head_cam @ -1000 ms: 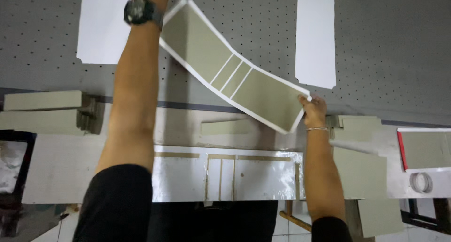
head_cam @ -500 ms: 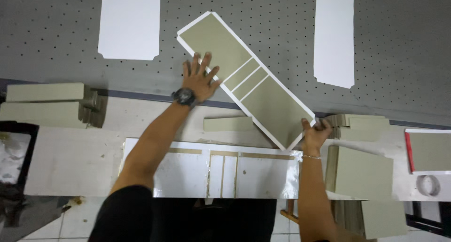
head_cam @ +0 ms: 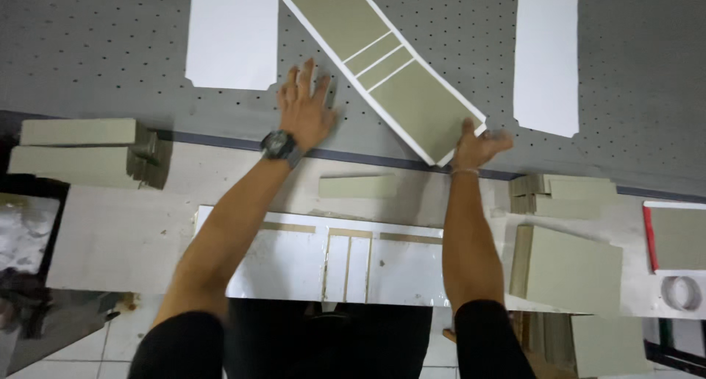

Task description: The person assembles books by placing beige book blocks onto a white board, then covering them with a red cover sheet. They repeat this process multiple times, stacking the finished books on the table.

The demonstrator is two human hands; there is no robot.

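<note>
- My left hand is lying flat, fingers spread, on the perforated grey table.
- My right hand is touching the panelled white sheet's near corner, fingers loosely open — blank white sheets are lying on either side.

Both arms stretch forward and away from the body, bare below dark short sleeves. The left hand lies flat, palm down, fingers spread and pointing ahead, with a dark wristwatch just behind it on the wrist. The right hand sits well to its right, loosely open, thumb raised, fingers reaching rightward, a thin band around its wrist.
</note>
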